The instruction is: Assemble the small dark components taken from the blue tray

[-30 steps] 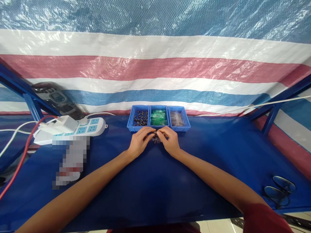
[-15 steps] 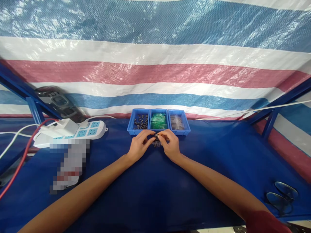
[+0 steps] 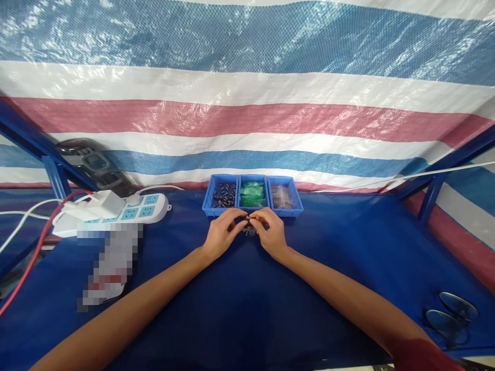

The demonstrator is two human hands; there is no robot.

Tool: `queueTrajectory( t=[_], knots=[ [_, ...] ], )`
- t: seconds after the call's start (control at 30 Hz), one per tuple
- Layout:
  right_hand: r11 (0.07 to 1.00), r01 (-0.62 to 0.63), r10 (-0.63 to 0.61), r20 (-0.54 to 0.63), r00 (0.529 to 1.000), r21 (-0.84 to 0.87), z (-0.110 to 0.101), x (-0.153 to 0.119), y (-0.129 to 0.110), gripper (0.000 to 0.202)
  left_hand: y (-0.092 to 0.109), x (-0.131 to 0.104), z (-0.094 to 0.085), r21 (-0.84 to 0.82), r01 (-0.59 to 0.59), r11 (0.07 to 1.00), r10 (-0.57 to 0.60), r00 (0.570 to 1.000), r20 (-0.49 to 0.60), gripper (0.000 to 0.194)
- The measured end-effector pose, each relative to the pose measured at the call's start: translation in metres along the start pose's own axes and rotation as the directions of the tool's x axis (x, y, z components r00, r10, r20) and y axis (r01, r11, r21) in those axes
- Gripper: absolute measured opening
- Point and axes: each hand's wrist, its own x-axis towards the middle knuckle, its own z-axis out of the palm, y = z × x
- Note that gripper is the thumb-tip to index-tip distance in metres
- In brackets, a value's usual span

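My left hand [image 3: 223, 232] and my right hand [image 3: 270, 232] meet fingertip to fingertip, just in front of the middle bin. Both are pinched on a small dark part [image 3: 248, 218], mostly hidden by the fingers; its kind is too small to make out. Beneath the fingertips lies a little heap of small dark and greyish pieces [image 3: 249, 230]. Behind the hands stand three joined blue bins: the left bin [image 3: 220, 212] holds several small black parts, the middle one has green packets [image 3: 252, 195], and the right one has greyish pieces in clear plastic [image 3: 281, 196].
A white power strip [image 3: 154, 210] with plugs and cables [image 3: 38, 242] lies at the left. Near it are a blurred-out packet [image 3: 114, 263] and a dark device [image 3: 96, 162]. Eyeglasses [image 3: 444, 322] rest at the right on the blue table [image 3: 247, 309]. Striped sheeting [image 3: 247, 118] hangs behind.
The fingertips have shifted slightly around the small dark part, which shows less between them now. Both hands stay in the same place in front of the bins.
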Motion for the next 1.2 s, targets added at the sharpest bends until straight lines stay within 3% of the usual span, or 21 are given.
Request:
queueTrajectory(
  t=[0.9, 1.2],
  knots=[
    [0.999, -0.047, 0.046, 0.066, 0.997, 0.008, 0.0012, -0.0008, 0.0054, 0.019, 0.0001, -0.0009, -0.0015, 0.018, -0.061, 0.998, 0.061, 0.997, -0.043, 0.017],
    [0.999, -0.036, 0.036, 0.057, 0.998, 0.0, -0.0016, 0.0004, 0.0014, 0.018, 0.0023, -0.0033, -0.0013, -0.034, 0.046, 0.998, -0.049, 0.995, -0.088, 0.016]
  ],
)
